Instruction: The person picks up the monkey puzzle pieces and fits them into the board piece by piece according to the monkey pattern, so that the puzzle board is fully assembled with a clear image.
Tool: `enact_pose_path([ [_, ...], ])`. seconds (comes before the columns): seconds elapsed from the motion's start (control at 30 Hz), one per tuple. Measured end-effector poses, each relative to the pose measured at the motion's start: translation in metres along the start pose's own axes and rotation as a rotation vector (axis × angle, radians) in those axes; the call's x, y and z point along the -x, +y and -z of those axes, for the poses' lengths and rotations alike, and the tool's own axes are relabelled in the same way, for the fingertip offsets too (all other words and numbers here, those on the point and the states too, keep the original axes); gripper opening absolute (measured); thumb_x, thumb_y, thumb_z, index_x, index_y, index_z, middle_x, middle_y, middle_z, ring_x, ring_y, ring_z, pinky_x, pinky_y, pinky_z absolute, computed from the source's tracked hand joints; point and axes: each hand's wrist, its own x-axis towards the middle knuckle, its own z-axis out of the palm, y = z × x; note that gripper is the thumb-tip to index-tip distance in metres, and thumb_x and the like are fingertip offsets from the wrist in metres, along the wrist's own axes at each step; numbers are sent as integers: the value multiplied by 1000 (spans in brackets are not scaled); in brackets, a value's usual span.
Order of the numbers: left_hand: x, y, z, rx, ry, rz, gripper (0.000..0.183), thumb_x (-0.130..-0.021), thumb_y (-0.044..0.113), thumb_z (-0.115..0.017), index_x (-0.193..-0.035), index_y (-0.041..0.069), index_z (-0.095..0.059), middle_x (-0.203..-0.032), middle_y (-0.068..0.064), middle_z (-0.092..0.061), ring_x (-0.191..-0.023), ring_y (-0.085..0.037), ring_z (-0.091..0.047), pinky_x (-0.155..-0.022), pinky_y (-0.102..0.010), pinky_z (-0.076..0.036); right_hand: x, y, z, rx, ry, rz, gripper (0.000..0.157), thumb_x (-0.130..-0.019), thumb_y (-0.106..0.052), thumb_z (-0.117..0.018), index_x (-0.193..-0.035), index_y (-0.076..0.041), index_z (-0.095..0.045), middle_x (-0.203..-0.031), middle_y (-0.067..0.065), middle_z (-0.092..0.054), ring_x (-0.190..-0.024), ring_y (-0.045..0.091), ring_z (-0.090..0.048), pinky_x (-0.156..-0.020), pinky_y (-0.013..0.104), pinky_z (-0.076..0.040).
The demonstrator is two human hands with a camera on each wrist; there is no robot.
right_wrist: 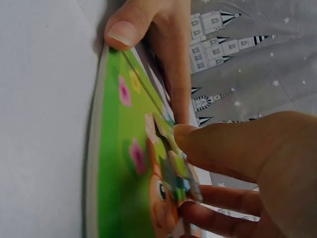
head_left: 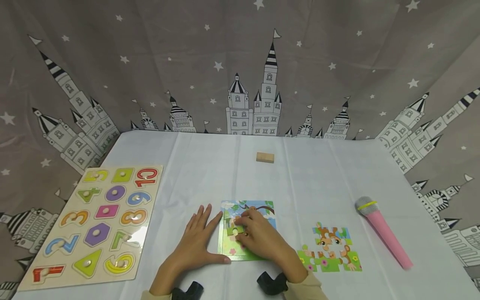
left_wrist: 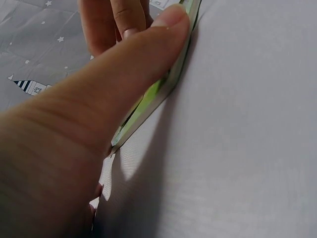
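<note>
A square jigsaw puzzle board (head_left: 224, 248) with a green border and a painted scene lies flat on the white cloth. My left hand (head_left: 195, 244) rests beside it, fingers spread along its left edge and thumb touching the lower left corner. Over the board, my right hand (head_left: 263, 236) pinches a jigsaw piece (right_wrist: 174, 161) between thumb and fingertips. That piece stands tilted off the board in the right wrist view. The right hand hides much of the board in the head view. To the right lie several joined jigsaw pieces (head_left: 330, 264) with a monkey's face.
A wooden peg board (head_left: 140, 243) with numbers and shapes lies at the left. Farther back is a small wooden block (head_left: 265, 157). A pink toy microphone (head_left: 388, 237) lies at the right. A grey castle-print curtain (head_left: 195, 50) hangs behind the table.
</note>
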Motion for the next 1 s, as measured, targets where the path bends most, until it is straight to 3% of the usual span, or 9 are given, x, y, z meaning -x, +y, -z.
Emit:
enact_pose_path([
  [0.13,0,0,0,11,10,-4,113,-51,71,-69,-142,17,-31,-152,-18,-14,-140,-37,-6,-112,-53,-10,4,0,2,23,7,7,30,-80,-25,-67,-106,-10,-66,-118,7,-56,-128,34,-41,-102,43,-40],
  [0.4,0,2,-2,16,17,-9,113,-50,72,-69,-142,17,-32,-151,-17,-15,-140,-37,-7,-112,-52,-10,13,4,-1,146,85,89,26,-81,-24,-65,-102,-9,-68,-120,8,-58,-112,23,-53,-92,39,-47],
  [0.63,0,3,-1,7,11,3,113,-50,71,-70,-141,16,-32,-151,-18,-16,-140,-37,-7,-112,-53,-11,23,5,-9,220,51,127,39,-83,-33,-62,-116,-12,-62,-133,4,-51,-124,20,-47,-102,48,-37],
  [1.0,1,1,1,-3,2,-1,113,-52,72,-68,-142,16,-30,-151,-18,-13,-140,-38,-6,-112,-54,-9,29,1,-14,187,-39,121,53,-89,-45,-50,-132,-14,-48,-145,2,-37,-136,24,-31,-108,52,-28],
])
